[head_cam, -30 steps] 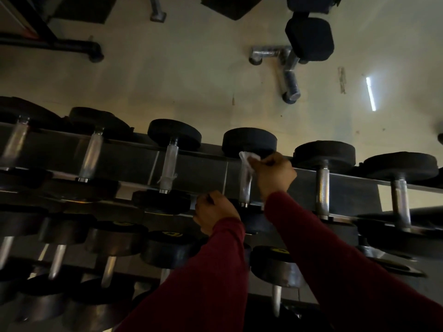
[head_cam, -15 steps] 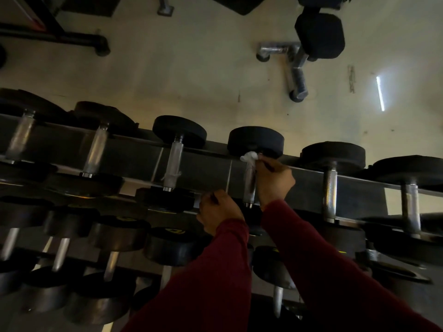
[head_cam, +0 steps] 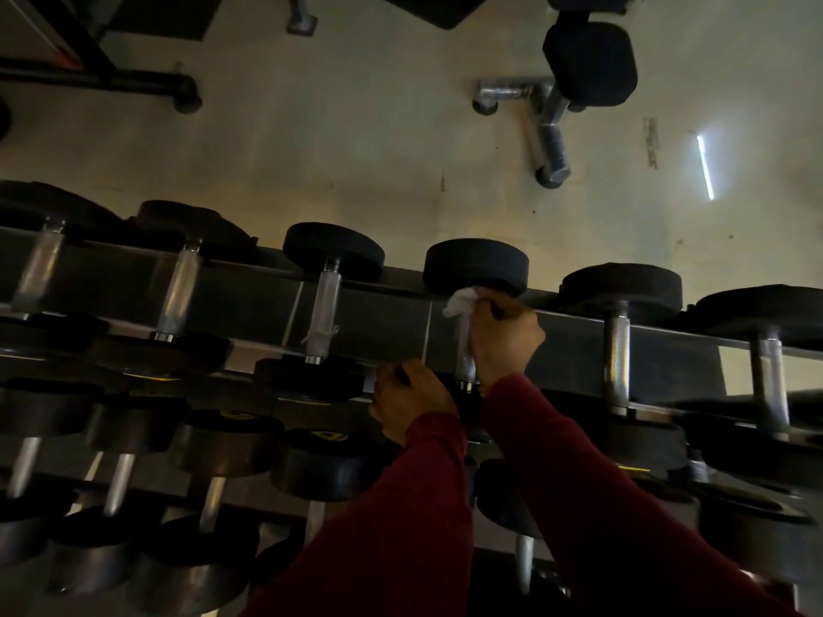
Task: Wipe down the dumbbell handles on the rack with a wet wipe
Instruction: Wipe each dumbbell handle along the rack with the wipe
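Right hand [head_cam: 503,336] grips wet wipe [head_cam: 458,302] around dumbbell handle [head_cam: 465,354] on rack [head_cam: 574,345]

- The scene is dim overall, with a greenish-yellow cast on the pale floor [head_cam: 356,149].
- One bright white streak of glare [head_cam: 705,167] lies on the floor at upper right.
- The lower half sinks into deep shadow; the black weight heads on the rack [head_cam: 249,305] lose detail.
- The chrome dumbbell handles [head_cam: 617,362] catch soft highlights.
- The right edge is smeared with blur.
- Wide-angle distortion bends the rack's rails into a slant and curve towards the edges.
- The red sleeves [head_cam: 401,527] are dark and soft at the bottom.
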Available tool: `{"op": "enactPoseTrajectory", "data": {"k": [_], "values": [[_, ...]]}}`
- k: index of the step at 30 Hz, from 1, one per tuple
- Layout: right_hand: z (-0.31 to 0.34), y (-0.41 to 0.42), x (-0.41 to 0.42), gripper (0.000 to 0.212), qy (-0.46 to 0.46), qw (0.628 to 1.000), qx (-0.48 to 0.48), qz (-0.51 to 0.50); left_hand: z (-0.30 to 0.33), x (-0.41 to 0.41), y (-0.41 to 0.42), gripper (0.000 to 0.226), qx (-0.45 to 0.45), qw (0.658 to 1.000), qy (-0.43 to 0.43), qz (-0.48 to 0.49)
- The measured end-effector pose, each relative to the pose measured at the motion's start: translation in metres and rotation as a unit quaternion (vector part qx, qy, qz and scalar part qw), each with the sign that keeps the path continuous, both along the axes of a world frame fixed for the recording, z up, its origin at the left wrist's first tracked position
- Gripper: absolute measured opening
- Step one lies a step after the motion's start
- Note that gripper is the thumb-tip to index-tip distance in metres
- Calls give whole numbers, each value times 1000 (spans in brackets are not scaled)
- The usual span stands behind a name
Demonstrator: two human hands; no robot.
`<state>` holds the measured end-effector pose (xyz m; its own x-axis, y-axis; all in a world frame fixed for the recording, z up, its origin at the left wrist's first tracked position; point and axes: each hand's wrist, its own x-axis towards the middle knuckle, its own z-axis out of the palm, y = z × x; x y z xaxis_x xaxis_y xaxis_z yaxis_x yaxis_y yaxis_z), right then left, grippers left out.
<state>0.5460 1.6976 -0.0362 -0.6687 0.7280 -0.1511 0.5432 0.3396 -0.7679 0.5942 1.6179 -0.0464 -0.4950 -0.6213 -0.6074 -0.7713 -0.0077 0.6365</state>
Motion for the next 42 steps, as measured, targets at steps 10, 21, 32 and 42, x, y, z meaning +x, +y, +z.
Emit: {"op": "enactPoseTrajectory", "data": {"k": [10, 21, 32, 42], "values": [[10, 12, -3, 22, -65, 994, -85, -16, -3, 1, 1, 40, 5, 1000, -1, 1], [6, 17, 0, 32, -127, 990, -48, 43, -1, 0, 0, 33, 3, 1000, 0, -9], [-17, 12, 8, 35, -86, 830, 359, 418, 2, 1, 0, 37, -7, 1000, -2, -22], [-20, 23, 12, 46, -68, 814, 367, 446, 3, 1, 0, 34, -9, 999, 0, -31]]}}
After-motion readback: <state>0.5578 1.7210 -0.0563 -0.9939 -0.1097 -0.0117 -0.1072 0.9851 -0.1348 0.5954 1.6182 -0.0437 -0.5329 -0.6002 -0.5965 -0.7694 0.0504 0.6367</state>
